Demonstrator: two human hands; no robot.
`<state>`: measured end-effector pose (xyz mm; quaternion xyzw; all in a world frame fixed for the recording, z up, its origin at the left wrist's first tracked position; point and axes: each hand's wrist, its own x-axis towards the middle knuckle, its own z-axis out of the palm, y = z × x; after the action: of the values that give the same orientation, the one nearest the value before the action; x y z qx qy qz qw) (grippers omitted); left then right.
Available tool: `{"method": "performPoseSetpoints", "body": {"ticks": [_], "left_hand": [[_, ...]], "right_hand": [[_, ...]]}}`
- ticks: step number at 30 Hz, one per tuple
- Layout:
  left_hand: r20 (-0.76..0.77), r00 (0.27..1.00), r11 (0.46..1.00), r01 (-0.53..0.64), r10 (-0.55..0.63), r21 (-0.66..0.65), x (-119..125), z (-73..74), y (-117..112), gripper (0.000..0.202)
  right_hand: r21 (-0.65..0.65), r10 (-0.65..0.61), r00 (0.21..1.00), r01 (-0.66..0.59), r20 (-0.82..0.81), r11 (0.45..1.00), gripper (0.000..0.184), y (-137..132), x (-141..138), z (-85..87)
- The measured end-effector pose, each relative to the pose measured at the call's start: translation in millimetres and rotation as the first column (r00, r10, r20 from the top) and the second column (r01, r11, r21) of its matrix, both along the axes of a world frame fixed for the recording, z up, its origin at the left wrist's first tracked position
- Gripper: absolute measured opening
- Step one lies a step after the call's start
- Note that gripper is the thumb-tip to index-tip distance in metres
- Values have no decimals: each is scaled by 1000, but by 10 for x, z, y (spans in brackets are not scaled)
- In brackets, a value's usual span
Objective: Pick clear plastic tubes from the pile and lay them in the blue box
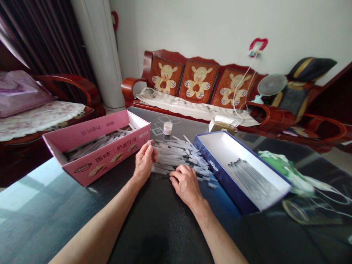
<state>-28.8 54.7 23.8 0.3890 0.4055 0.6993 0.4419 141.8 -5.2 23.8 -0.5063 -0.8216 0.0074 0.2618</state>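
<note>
My left hand [143,161] is closed around a thin translucent plastic tube [149,143], held upright at the left edge of a loose pile. That pile of similar pen-like tubes [176,152] covers the middle of the dark table. At its near edge is my right hand [186,183], palm down with fingers curled and pressed together; whatever lies under the fingertips is hidden. To the left stands an open pink box [101,161] holding many such tubes. On the right, an open dark blue box [228,183] with a white inside holds a row of clear pen-like sticks with dark ends [247,179].
Behind the pile stands a small white tub [167,128]. A tissue pack [222,124] sits behind the blue box. Right of that box lie a green and white bag [286,168] and a clear flat item [310,212]. A wooden sofa [134,88] stands beyond the table [154,234].
</note>
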Motion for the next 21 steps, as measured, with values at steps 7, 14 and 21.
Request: {"method": "performPoseSetpoints", "body": {"ticks": [7,14,21], "left_hand": [[-581,777,958,-99,243,269,27,-60,-92,33],[-768,436,845,30,469,534,132,-5,-104,23],[-787,235,800,56,571,597,156,-141,-152,24]], "right_hand": [[46,19,1000,-20,21,999,9,-1,-65,32],[348,40,931,96,-363,932,11,138,147,85],[231,6,953,66,-302,971,14,113,224,48]]}}
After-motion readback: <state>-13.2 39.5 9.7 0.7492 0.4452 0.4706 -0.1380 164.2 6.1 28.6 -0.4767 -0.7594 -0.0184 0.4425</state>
